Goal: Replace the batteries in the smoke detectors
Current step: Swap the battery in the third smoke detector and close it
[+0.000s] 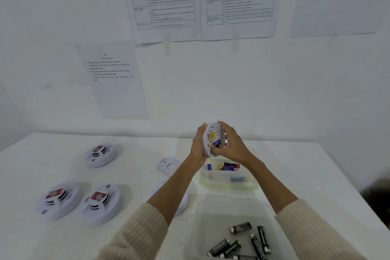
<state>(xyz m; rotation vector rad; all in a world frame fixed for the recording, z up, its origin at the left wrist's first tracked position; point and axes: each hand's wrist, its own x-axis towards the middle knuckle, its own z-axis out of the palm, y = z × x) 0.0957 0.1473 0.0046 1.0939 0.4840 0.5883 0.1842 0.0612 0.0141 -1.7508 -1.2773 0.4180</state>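
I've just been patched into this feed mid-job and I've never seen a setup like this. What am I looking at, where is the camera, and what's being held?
There is no machine here: a person works with bare hands, and the single picture comes from a camera worn on their head, looking forward and down. The left hand and right hand together hold one white smoke detector raised above the table, its open back toward the camera, batteries visible inside. On the table's left side lie three more detectors; a loose white cover lies nearer the middle. Below the hands stands a clear tray with blue and yellow batteries; nearest the camera, a clear tub holds black batteries. Printed sheets hang on the wall.
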